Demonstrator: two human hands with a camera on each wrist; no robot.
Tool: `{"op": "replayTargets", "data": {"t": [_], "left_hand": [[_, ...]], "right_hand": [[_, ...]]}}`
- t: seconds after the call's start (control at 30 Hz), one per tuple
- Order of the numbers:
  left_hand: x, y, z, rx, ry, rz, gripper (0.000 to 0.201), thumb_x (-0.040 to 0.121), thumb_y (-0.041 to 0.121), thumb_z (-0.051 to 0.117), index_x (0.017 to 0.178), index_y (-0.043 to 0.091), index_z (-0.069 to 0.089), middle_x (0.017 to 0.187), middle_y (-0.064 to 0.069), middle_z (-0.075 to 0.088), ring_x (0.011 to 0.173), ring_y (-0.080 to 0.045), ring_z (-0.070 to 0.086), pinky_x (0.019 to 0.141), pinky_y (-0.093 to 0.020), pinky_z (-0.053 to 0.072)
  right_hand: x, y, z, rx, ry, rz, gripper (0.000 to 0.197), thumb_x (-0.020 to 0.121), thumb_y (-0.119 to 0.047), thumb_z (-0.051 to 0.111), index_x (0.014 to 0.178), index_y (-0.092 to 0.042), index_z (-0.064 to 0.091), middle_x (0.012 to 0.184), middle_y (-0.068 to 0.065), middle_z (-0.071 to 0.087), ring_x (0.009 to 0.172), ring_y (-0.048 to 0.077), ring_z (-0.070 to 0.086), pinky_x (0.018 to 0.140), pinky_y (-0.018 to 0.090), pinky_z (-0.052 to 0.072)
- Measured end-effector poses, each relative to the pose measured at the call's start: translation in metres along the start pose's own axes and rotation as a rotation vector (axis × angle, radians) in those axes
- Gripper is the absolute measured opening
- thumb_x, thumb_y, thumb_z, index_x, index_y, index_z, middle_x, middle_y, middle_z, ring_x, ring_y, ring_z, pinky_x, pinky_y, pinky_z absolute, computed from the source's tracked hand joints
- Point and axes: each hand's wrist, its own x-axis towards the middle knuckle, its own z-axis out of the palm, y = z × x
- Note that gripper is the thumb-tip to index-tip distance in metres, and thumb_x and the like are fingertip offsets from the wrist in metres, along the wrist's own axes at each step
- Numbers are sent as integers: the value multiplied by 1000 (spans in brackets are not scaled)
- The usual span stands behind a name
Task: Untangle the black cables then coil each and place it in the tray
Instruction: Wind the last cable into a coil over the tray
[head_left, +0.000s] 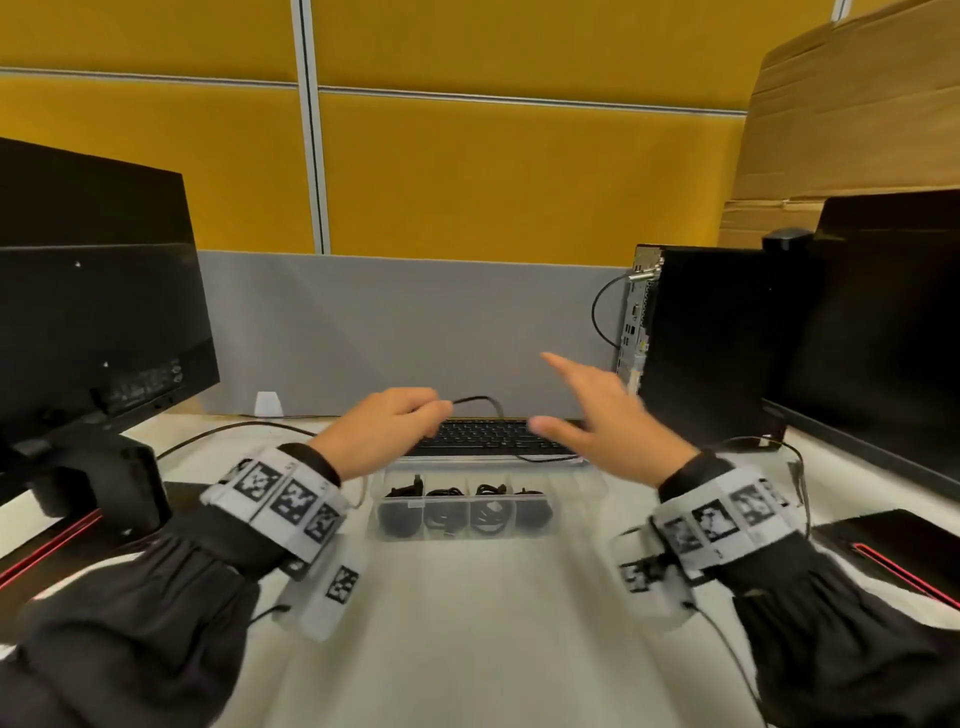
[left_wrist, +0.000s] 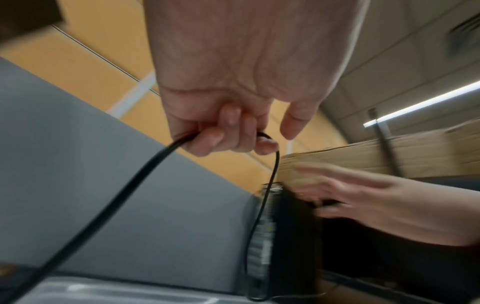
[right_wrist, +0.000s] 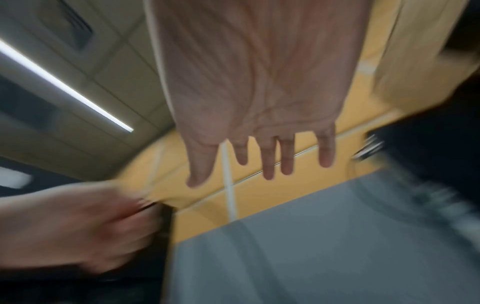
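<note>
Partitions (head_left: 519, 171) in mustard yellow are standing behind the grey screen (head_left: 395, 332), with cardboard (head_left: 857, 104) leaning at the far right. Monitors are flanking the white surface (head_left: 467, 623): one dark monitor (head_left: 93, 312) on the left and another (head_left: 883, 332) on the right, beside a black desktop tower (head_left: 706, 343). A black keyboard (head_left: 483, 436) is lying at the back of the surface, and a clear compartmented tray (head_left: 465, 509) is sitting just in front of it, four of its compartments already holding coiled black cables (head_left: 488, 506).

Above the keyboard the left hand (head_left: 384, 431) is gripping a black cable (head_left: 475, 400); the left wrist view shows its fingers (left_wrist: 228, 135) curling round the cable, which is looping out of the grip and trailing down toward the tray. The right hand (head_left: 608, 415) is hovering near it, apart from the cable, with fingers (right_wrist: 285, 156) spread straight and holding nothing; it is blurred in every view.
</note>
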Motion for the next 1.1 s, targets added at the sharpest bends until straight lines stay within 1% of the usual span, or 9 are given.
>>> {"op": "replayTargets", "data": {"t": [0.1,0.2,0.4,0.5,0.7,0.77,0.83,0.93,1.1], "left_hand": [[-3,29,11,-99,-22,158,37,98,33,41,67,15,51,62,8,47,61,-7,43,62,-23,35],[-4,21,7,-60,-22,138,43,95,42,44,67,10,51,57,8,40,52,-4,37,55,-20,30],[-7,-40,-19,133,100,-35,48,94,41,46,74,-1,52,61,-4,43,58,-17,41,55,-28,30],[-6,-50,-29,123,174,-56,48,95,39,44,83,-6,56,63,-8,44,58,-18,40,55,-29,30],[10,5,-9,74,222,159,40,96,31,46,65,7,39,56,1,34,51,-13,32,50,-23,23],[13,26,-2,30,242,235,37,94,28,50,64,14,32,56,2,33,52,-13,30,52,-27,22],[14,38,-3,-73,251,269,32,90,30,53,66,15,36,57,5,34,52,-9,29,52,-24,23],[12,41,-13,-340,209,283,27,90,32,55,71,15,45,58,8,33,53,-5,29,51,-18,25],[4,42,-22,-626,160,274,27,94,28,41,75,14,54,53,12,30,47,-5,28,48,-17,33]], "right_hand": [[2,-40,15,208,-120,-250,23,99,-31,41,111,-22,58,103,-6,63,97,8,55,89,28,43],[0,-36,11,218,-107,-232,35,101,-27,37,67,-23,46,62,-10,46,57,6,42,62,21,35],[-5,73,-27,-371,203,283,33,100,-32,27,114,-26,56,96,8,63,86,29,61,76,41,52],[-15,100,-41,-426,275,509,31,101,-31,32,114,-15,56,89,12,61,80,31,59,72,40,49],[1,6,-25,-135,197,46,60,90,-54,42,143,-29,29,134,3,49,127,23,39,101,47,35],[4,-34,-21,59,78,-136,50,90,-51,45,135,-29,39,118,-2,60,112,11,52,98,36,41],[10,-47,-19,234,20,-243,26,95,-39,46,107,-19,57,74,-10,61,68,3,57,68,21,47],[21,-36,-26,381,277,-263,29,99,-27,42,76,-16,56,49,-14,43,46,5,38,48,16,29],[37,5,-28,411,845,-104,28,99,-22,42,80,-11,59,55,-11,41,48,3,38,47,14,27]]}}
